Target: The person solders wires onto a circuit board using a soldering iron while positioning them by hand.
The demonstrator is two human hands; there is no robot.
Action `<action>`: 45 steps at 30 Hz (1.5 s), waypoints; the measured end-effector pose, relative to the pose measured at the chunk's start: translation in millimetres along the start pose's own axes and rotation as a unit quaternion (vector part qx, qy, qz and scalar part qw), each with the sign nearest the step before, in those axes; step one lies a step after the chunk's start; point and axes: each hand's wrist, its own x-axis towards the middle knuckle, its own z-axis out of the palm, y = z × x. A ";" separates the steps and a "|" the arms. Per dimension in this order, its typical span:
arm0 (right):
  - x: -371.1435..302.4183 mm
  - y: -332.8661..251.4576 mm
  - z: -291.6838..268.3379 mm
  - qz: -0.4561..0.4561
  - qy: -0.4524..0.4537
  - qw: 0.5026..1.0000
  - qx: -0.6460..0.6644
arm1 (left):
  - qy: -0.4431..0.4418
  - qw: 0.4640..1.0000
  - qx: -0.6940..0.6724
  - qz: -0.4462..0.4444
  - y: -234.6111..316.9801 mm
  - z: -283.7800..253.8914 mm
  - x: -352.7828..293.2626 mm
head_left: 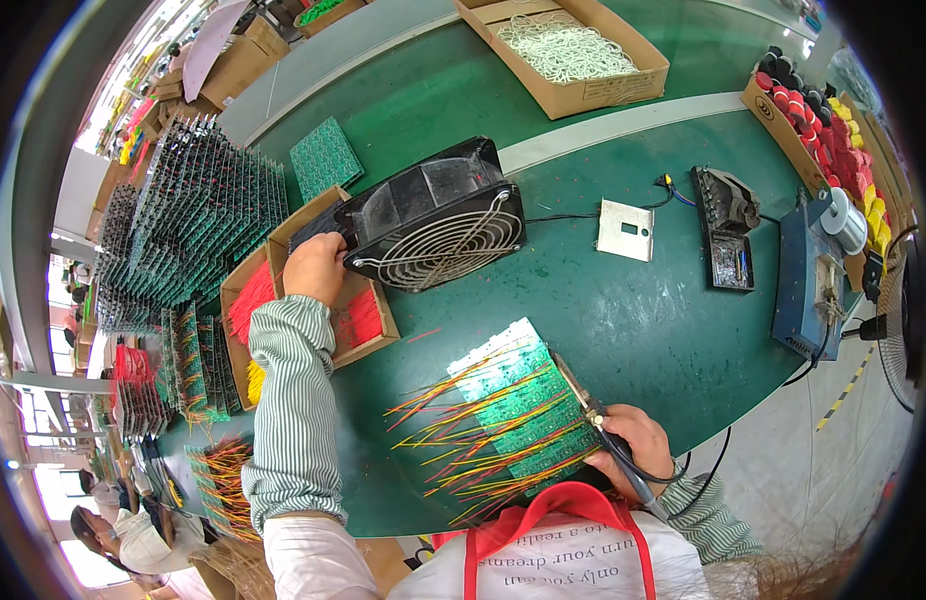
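My right hand (638,445) is wrapped round a soldering iron (615,447), whose tip end lies along the right edge of a green circuit board panel (528,410). Rows of red, yellow and dark wires (473,430) stick out from the panel toward the left. At the far left, my left hand (315,268) reaches over a divided cardboard box (383,320), beside a compartment of black wires (318,222). Its fingers are bent together, their tips partly hidden; what they pinch, if anything, does not show. Red wires (361,318) lie in the compartments nearby.
A black fan (438,215) with a wire guard stands against the box. Stacked circuit boards (198,220) fill the left side. A white metal plate (625,232), a black tray (728,240) and a blue soldering unit (808,275) with a solder spool (843,222) are at right.
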 end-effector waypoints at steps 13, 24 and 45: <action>5.6 -1.1 0.2 0.000 0.000 1.000 0.001 | 0.014 0.993 -0.079 -0.090 3.5 -17.4 -5.2; -1.4 -8.3 -9.7 -0.024 0.025 0.999 -0.012 | 0.018 0.986 -0.125 -0.111 11.9 -33.4 -18.6; -24.3 -40.3 -64.7 0.021 0.044 0.999 0.007 | -0.139 0.928 -0.340 0.065 230.1 -77.3 -173.6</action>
